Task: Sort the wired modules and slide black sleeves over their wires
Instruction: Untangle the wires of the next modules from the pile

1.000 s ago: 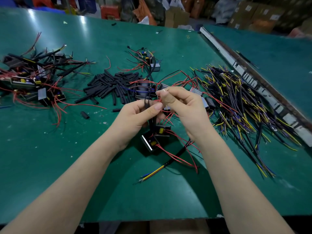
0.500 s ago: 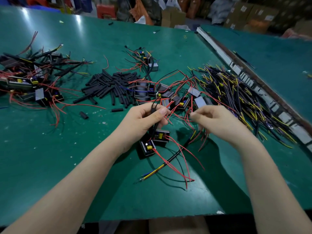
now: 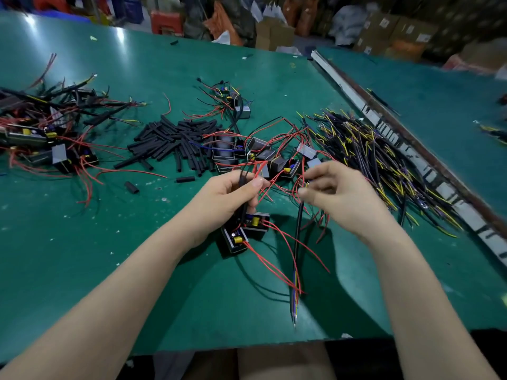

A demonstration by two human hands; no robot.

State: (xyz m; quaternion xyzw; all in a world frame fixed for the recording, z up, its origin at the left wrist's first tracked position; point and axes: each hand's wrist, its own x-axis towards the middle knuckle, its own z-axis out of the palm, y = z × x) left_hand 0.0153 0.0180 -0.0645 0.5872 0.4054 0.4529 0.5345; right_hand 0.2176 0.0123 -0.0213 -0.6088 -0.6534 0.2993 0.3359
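Observation:
My left hand [image 3: 227, 198] grips the wires of two small black modules [image 3: 244, 231] that hang just below it over the green table [image 3: 82, 242]. Red wires trail from them to the right and down. My right hand [image 3: 337, 190] pinches the top of a black sleeved wire bundle [image 3: 297, 256] that hangs down, its coloured tips near the table's front edge. Behind my hands lies a cluster of unsorted modules [image 3: 263, 157] with red wires. A heap of loose black sleeves [image 3: 178, 141] lies to the left of that cluster.
A pile of sleeved modules [image 3: 46, 133] lies at the far left. A large bundle of black, yellow and purple wires [image 3: 384, 165] spreads at the right, beside a metal rail [image 3: 411, 149]. Another module [image 3: 238, 108] sits farther back. Boxes stand beyond the table.
My right hand came down and right from beside the left hand, then lifted a black sleeved wire bundle off the table. My left hand kept its grip on the modules' wires.

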